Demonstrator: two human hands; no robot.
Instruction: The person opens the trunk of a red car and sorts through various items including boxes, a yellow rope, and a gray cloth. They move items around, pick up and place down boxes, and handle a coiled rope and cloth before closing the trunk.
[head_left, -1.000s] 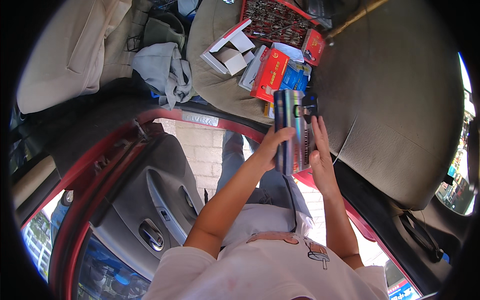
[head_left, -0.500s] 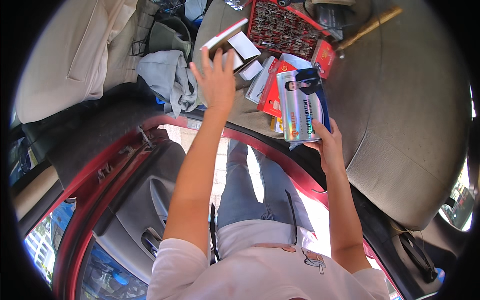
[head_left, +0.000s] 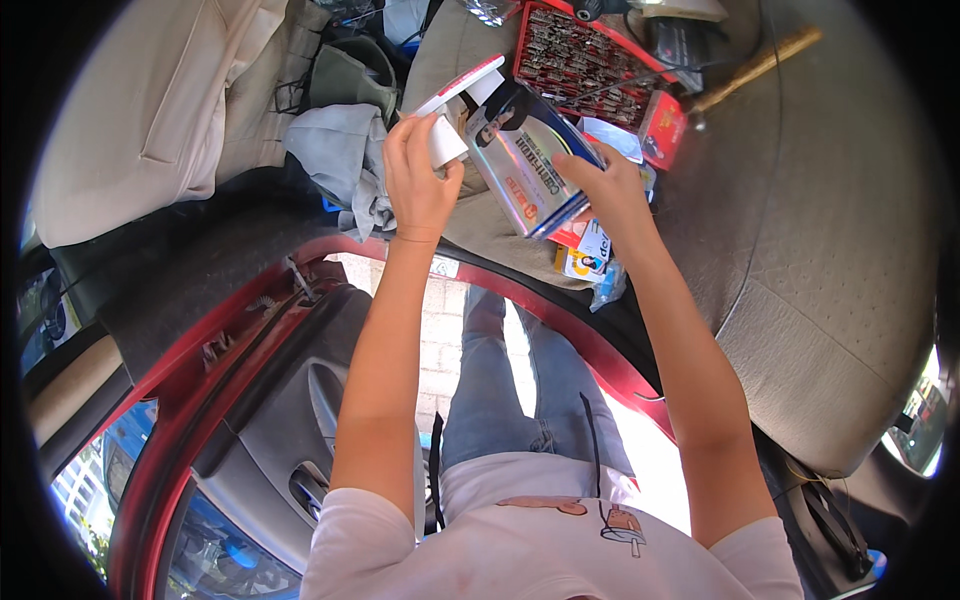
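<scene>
My right hand (head_left: 610, 190) grips a flat silver and blue packet (head_left: 520, 165) with a shiny rainbow sheen and a printed picture of a person. The packet is tilted, its far end against an open box (head_left: 448, 143) with white flaps and a red-edged lid. My left hand (head_left: 420, 185) has its fingers curled round the near left side of that box; the fingertips are partly hidden. The packet covers most of the box's opening. Beneath my right hand lies a small yellow and white card (head_left: 585, 262) beside a crumpled clear plastic wrapper (head_left: 608, 288).
A red tray of many small metal pieces (head_left: 575, 65) lies on the car seat (head_left: 820, 250). Near it are a red packet (head_left: 662, 130) and a wooden-handled tool (head_left: 757, 70). Grey cloth (head_left: 340, 155) lies left of the box. The open car door (head_left: 270, 400) stands at lower left.
My right hand has carried the silver packet left and away from me, tilting it against the open box. My left hand has closed its spread fingers on the box's side.
</scene>
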